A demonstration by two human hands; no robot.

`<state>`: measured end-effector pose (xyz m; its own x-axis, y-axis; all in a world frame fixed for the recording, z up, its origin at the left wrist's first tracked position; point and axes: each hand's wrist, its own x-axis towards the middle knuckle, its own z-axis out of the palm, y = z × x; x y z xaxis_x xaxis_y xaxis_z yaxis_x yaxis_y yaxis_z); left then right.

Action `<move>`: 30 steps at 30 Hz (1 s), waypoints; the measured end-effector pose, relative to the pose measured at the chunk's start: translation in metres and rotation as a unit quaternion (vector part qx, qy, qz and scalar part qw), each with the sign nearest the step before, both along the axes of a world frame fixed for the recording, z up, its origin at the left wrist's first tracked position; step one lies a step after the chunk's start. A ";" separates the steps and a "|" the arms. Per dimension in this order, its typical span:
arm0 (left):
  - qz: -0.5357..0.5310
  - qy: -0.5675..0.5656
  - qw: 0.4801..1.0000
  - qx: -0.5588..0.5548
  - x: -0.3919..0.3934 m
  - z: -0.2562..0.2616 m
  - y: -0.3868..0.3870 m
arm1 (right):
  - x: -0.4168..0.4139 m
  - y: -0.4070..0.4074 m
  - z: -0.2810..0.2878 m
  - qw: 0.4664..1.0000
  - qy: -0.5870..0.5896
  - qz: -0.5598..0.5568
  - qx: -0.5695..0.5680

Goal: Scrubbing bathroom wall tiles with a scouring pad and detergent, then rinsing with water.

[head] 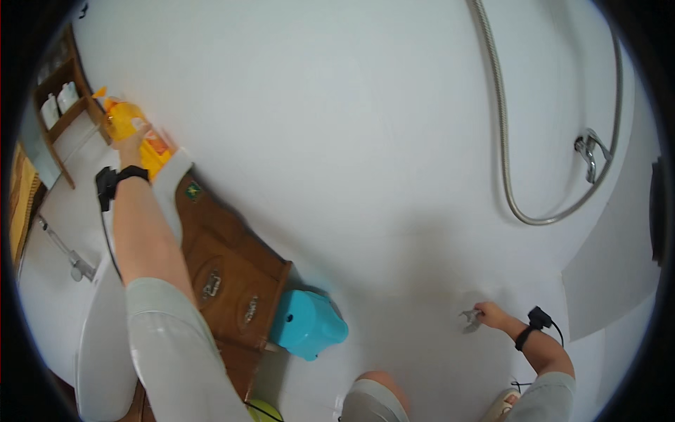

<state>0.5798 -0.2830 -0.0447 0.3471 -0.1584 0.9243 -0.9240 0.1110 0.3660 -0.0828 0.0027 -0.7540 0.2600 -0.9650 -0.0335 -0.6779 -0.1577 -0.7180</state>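
My left hand [131, 145] reaches far out and is closed around a yellow plastic bottle [124, 117] with an orange label. The bottle is at the back corner of the white basin top [174, 171], against the wall; whether it rests there or is raised, I cannot tell. Low on the right, my right hand [490, 315] grips a small, crumpled-looking grey thing [471, 319], too blurred to name exactly. That hand is close to the white surface behind it. Both wrists wear black straps with small devices.
Below the basin top is a brown wooden vanity cabinet [232, 253]. A turquoise plastic stool [306, 324] stands beside it. A metal shower hose [503, 132] loops down the wall to a chrome tap [588, 153]. A wooden shelf [71, 124] holds white bottles at left.
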 end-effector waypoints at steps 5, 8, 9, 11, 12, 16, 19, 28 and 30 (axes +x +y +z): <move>-0.257 0.173 0.948 0.075 -0.079 -0.043 0.018 | -0.014 0.025 0.004 0.998 0.008 -0.061 0.012; -0.346 0.142 0.921 0.109 -0.108 -0.037 0.058 | -0.005 0.008 -0.002 0.998 -0.010 -0.034 -0.045; -0.342 0.126 0.926 0.097 -0.110 -0.037 0.066 | -0.001 0.000 -0.002 0.998 -0.010 -0.030 -0.050; -0.339 0.096 0.933 0.079 -0.116 -0.037 0.074 | 0.017 -0.015 0.014 0.999 -0.034 -0.039 -0.009; -0.336 0.085 0.935 0.071 -0.119 -0.037 0.078 | 0.023 -0.019 0.016 0.999 -0.030 -0.037 -0.008; -0.276 0.067 0.957 0.051 -0.140 -0.038 0.078 | 0.057 -0.055 0.027 0.916 -0.364 -0.107 0.129; -0.260 0.119 0.958 0.028 -0.138 -0.027 0.072 | 0.136 -0.081 0.122 0.785 -0.582 -0.094 0.188; -0.712 0.309 0.626 0.069 -0.279 -0.246 0.126 | 0.243 -0.119 0.294 0.520 -0.836 0.098 0.147; -0.720 0.343 0.595 0.098 -0.299 -0.335 0.152 | 0.231 -0.094 0.292 0.565 -0.812 0.074 0.125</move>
